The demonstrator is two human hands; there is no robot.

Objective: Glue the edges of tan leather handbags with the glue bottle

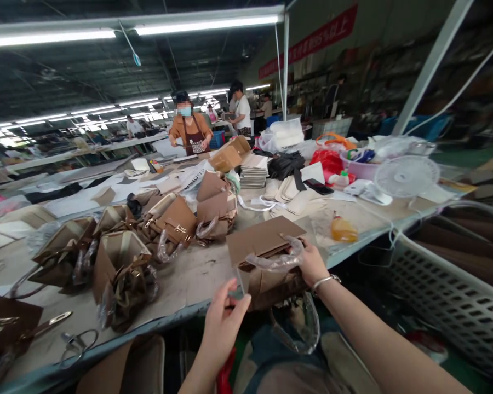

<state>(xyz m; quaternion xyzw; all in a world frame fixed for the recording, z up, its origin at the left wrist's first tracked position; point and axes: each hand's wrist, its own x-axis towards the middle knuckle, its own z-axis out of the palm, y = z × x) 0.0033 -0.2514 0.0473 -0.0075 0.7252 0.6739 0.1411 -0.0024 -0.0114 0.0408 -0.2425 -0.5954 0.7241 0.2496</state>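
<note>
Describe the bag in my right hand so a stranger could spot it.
Find the cluttered table, then its near edge, right of the picture's middle. The brown bag there has plastic-wrapped handles. Unlike the bags on the table to its left, it is in the right hand.

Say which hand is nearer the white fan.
Right. The right hand, holding the brown bag, is left of the white fan; the left hand is farther left, by the bag's edge.
</note>
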